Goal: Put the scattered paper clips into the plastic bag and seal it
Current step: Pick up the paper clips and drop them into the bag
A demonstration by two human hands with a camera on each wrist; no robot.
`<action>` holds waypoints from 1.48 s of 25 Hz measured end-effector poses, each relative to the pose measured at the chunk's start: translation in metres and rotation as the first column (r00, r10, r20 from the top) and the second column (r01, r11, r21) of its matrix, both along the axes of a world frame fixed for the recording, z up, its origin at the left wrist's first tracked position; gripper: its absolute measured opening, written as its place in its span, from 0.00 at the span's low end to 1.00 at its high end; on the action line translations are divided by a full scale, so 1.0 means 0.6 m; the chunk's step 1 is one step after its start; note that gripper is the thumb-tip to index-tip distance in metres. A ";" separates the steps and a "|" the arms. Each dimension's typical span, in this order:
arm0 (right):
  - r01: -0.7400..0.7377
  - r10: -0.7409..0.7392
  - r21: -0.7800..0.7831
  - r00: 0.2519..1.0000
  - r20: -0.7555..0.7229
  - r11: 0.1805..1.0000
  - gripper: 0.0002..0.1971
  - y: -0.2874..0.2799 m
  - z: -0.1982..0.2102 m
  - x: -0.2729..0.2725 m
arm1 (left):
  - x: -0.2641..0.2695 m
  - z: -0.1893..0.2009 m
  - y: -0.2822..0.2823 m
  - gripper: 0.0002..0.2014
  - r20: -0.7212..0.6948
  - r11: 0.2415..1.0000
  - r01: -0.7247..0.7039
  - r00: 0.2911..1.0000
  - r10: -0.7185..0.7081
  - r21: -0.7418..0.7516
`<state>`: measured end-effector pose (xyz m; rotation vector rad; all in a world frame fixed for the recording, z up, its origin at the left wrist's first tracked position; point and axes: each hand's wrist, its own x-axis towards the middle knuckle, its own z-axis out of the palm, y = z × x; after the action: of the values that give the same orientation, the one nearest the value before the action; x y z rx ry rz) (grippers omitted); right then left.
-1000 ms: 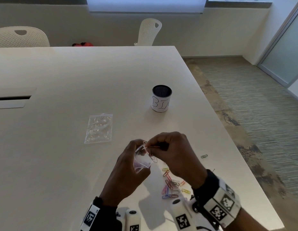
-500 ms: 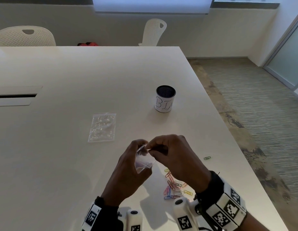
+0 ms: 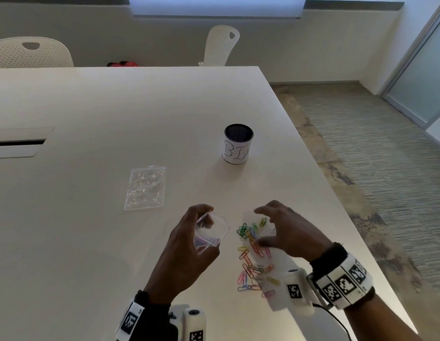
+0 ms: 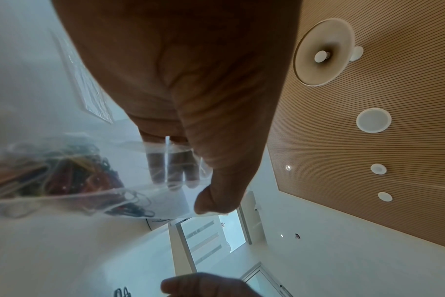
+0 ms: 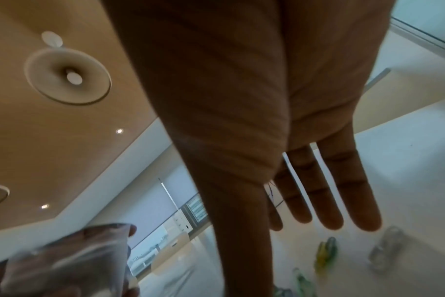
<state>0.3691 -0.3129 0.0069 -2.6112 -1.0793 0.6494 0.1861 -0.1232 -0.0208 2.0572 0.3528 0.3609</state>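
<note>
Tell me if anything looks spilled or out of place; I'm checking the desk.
Coloured paper clips lie loose on the table under the right hand. The left hand holds the unsealed bag.

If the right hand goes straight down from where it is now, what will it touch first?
Most likely the loose paper clips on the table. The right hand hovers open over them, fingers spread and pointing down, with nothing visible between. Its height above them is unclear.
</note>
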 end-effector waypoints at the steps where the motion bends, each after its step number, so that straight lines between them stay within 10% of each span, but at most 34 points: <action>1: -0.024 0.026 -0.067 0.999 0.024 0.997 0.48 0.001 -0.005 -0.004 | 0.000 0.000 0.000 0.33 -0.003 1.000 0.001 1.000 -0.001 -0.005; 5: -0.058 0.069 -0.131 0.995 0.077 0.990 0.52 0.011 -0.021 -0.021 | -0.002 0.002 -0.001 0.33 0.001 1.000 -0.005 1.000 0.005 -0.009; 12: -0.011 0.008 0.090 0.999 0.038 0.996 0.16 0.027 -0.044 -0.025 | -0.001 0.001 0.001 0.33 -0.019 1.000 0.001 1.000 -0.001 -0.017; 24: -0.253 0.238 0.093 0.960 0.147 0.963 0.08 0.034 -0.040 -0.029 | 0.005 -0.002 0.004 0.33 -0.027 1.000 0.001 1.000 -0.001 0.017; 30: -0.279 0.287 -0.074 0.951 0.118 0.957 0.31 0.000 -0.025 -0.031 | 0.007 0.001 0.004 0.32 -0.026 1.000 0.007 1.000 -0.007 -0.008; 37: -0.252 0.242 0.048 0.959 0.147 0.967 0.09 -0.006 -0.047 -0.061 | 0.009 0.003 0.000 0.31 -0.031 0.999 -0.001 1.000 0.000 -0.036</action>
<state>0.3327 -0.3163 -0.0213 -2.5183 -1.4613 0.4740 0.1916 -0.1232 -0.0188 2.0291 0.3758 0.3207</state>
